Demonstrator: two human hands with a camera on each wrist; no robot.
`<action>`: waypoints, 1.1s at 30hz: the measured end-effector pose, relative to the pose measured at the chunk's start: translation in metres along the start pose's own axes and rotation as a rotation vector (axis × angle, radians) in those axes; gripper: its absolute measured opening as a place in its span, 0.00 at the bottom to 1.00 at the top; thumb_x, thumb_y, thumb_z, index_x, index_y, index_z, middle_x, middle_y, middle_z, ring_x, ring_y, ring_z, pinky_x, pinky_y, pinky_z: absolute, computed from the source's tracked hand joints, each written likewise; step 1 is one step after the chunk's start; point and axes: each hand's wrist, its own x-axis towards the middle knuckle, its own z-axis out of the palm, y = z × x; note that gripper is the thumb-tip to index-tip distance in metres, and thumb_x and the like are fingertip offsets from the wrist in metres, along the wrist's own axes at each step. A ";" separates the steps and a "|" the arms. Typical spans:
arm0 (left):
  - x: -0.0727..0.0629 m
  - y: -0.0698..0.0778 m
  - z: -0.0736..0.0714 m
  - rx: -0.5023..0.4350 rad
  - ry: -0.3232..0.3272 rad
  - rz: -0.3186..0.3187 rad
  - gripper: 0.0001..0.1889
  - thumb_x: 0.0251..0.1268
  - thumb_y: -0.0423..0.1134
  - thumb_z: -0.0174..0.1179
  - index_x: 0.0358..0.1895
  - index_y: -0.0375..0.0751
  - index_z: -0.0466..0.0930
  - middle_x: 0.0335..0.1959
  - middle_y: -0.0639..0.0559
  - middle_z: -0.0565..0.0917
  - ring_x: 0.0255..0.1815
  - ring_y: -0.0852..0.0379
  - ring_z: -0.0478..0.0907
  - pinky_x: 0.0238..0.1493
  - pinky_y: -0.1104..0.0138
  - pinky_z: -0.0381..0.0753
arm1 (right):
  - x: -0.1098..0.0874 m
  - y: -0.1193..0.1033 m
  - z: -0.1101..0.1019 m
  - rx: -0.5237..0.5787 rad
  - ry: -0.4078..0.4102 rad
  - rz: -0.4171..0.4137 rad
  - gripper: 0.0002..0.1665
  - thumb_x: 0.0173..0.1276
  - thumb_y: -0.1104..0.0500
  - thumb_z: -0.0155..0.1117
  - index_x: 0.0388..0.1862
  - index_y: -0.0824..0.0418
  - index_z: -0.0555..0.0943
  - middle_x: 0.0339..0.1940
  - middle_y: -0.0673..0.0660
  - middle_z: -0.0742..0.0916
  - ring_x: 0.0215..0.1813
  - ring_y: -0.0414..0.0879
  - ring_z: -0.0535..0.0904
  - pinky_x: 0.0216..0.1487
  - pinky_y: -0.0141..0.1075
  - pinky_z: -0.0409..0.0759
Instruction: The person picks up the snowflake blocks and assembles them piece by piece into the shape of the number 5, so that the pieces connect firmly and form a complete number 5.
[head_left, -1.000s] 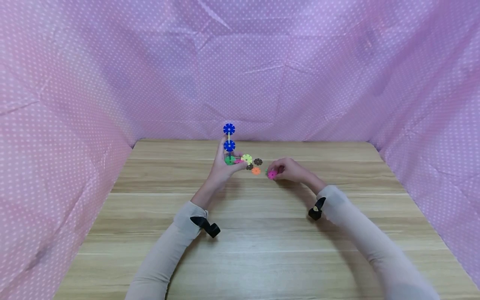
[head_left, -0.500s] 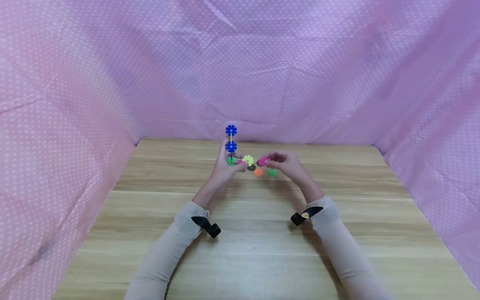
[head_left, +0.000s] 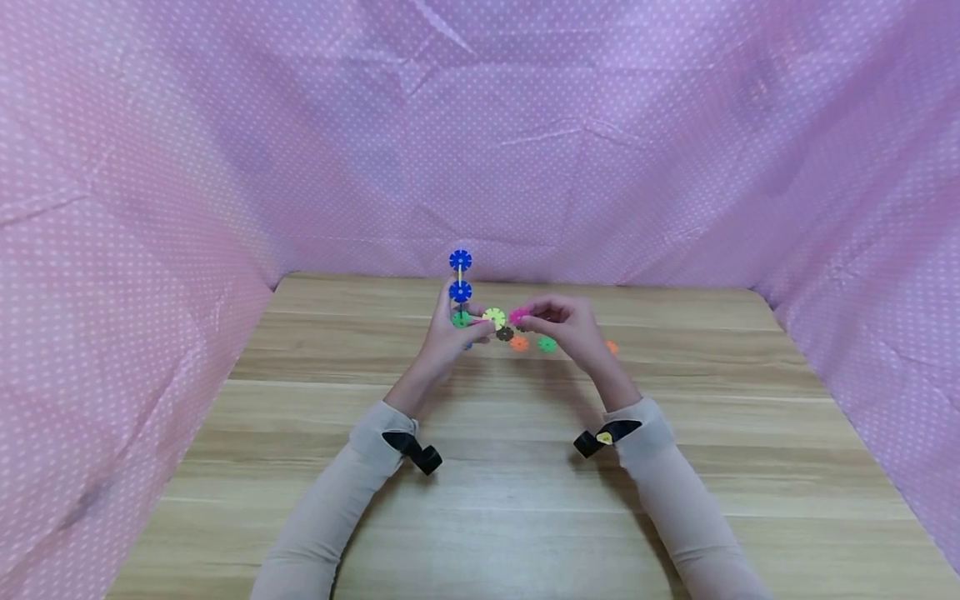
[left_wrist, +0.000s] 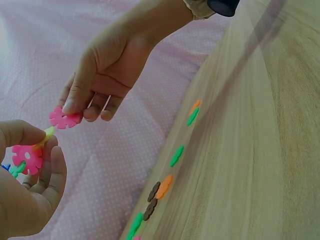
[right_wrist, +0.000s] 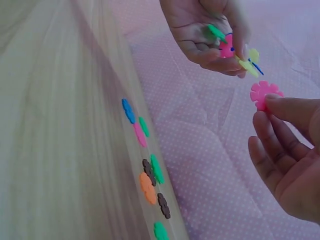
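My left hand (head_left: 444,333) grips a joined chain of snowflake discs, held up above the table. Its upright part has two blue discs (head_left: 461,260) with a yellow disc edge-on between them, above a green disc (head_left: 461,319). A pink disc (left_wrist: 27,159) and a yellow disc (head_left: 494,317) branch off sideways, the yellow one at my left thumb and fingertips. Between thumb and fingers, my right hand (head_left: 573,329) pinches a single pink snowflake disc (right_wrist: 264,94). That disc is close to the yellow one, with a small gap between them in the right wrist view.
Loose snowflake discs lie on the wooden table (head_left: 495,500) below the hands: an orange disc (head_left: 519,343), a green disc (head_left: 547,344), a brown disc (head_left: 505,333), a blue disc (right_wrist: 128,110) and several others. Pink dotted cloth (head_left: 510,150) hangs behind the table and at its sides.
My right hand has lifted the pink disc off the tabletop area and carried it left, up to the yellow disc. The left hand and its chain have stayed nearly in place.
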 end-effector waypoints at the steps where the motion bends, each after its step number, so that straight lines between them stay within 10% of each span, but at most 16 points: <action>1: 0.000 0.000 0.000 0.002 -0.001 -0.001 0.53 0.63 0.21 0.64 0.82 0.61 0.43 0.44 0.47 0.79 0.36 0.59 0.84 0.40 0.66 0.89 | 0.000 0.000 0.001 -0.014 0.004 -0.018 0.11 0.67 0.63 0.72 0.46 0.67 0.87 0.42 0.59 0.92 0.43 0.54 0.89 0.45 0.33 0.88; 16: 0.001 0.001 0.001 -0.025 -0.035 -0.024 0.53 0.64 0.19 0.61 0.82 0.59 0.39 0.43 0.48 0.78 0.37 0.58 0.84 0.55 0.47 0.86 | -0.010 -0.029 0.032 -0.148 0.217 -0.286 0.03 0.60 0.77 0.71 0.34 0.77 0.87 0.34 0.71 0.89 0.37 0.45 0.85 0.40 0.24 0.84; 21: 0.000 0.002 0.003 -0.083 -0.057 -0.013 0.49 0.64 0.16 0.59 0.81 0.52 0.44 0.40 0.49 0.73 0.36 0.58 0.83 0.49 0.57 0.90 | -0.012 -0.033 0.039 -0.138 0.280 -0.377 0.04 0.57 0.81 0.70 0.30 0.77 0.86 0.30 0.72 0.87 0.34 0.41 0.84 0.39 0.23 0.83; 33: -0.003 0.003 0.003 -0.092 -0.099 0.002 0.48 0.64 0.15 0.57 0.81 0.49 0.45 0.37 0.50 0.74 0.36 0.58 0.83 0.44 0.65 0.90 | -0.005 -0.004 0.038 -0.117 0.303 -0.338 0.05 0.58 0.80 0.70 0.30 0.74 0.87 0.29 0.69 0.88 0.33 0.38 0.81 0.37 0.20 0.81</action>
